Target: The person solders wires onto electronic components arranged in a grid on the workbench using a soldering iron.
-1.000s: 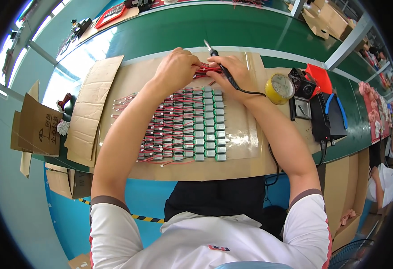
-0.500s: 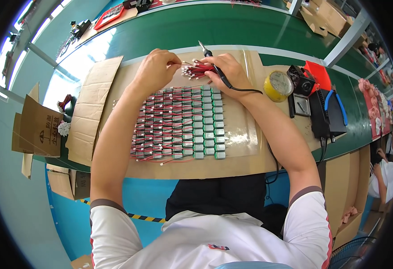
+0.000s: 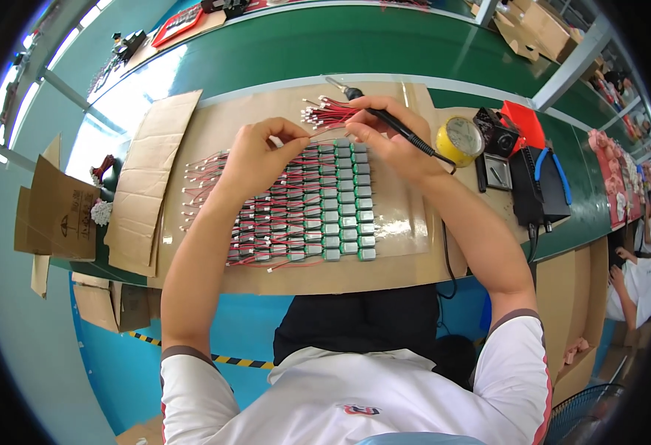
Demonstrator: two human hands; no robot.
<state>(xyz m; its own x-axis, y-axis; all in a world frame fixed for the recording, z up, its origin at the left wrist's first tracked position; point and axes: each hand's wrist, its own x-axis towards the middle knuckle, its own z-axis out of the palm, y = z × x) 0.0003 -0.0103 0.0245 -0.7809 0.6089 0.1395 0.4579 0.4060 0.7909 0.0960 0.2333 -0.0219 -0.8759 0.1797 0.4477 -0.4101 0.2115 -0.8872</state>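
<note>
My left hand [image 3: 264, 154] is closed in a pinch on one end of a thin wire lead [image 3: 330, 130], just above the top row of small parts. Held in my right hand [image 3: 401, 145] is a soldering iron [image 3: 393, 123], its metal tip pointing up and left. The right thumb and finger are also near the lead's other end; whether they grip it is hard to make out. Beyond the hands lies a bunch of red and black leads with white connectors [image 3: 328, 113]. Below are tight rows of small silver-and-green blocks like motors [image 3: 346, 208], many with leads attached.
On the right stand a yellow tape roll [image 3: 460, 141], a soldering stand [image 3: 497, 132], a small tray [image 3: 498, 173], a black box [image 3: 540, 194] and blue-handled pliers [image 3: 555, 174]. Cardboard [image 3: 151, 182] and an open carton [image 3: 60, 211] are left. The iron's cord [image 3: 446, 245] hangs over the front edge.
Both hands have come nearer, away from the bunch of leads, with one lead now stretched between them above the rows. The soldering iron has tilted flatter in my right hand.
</note>
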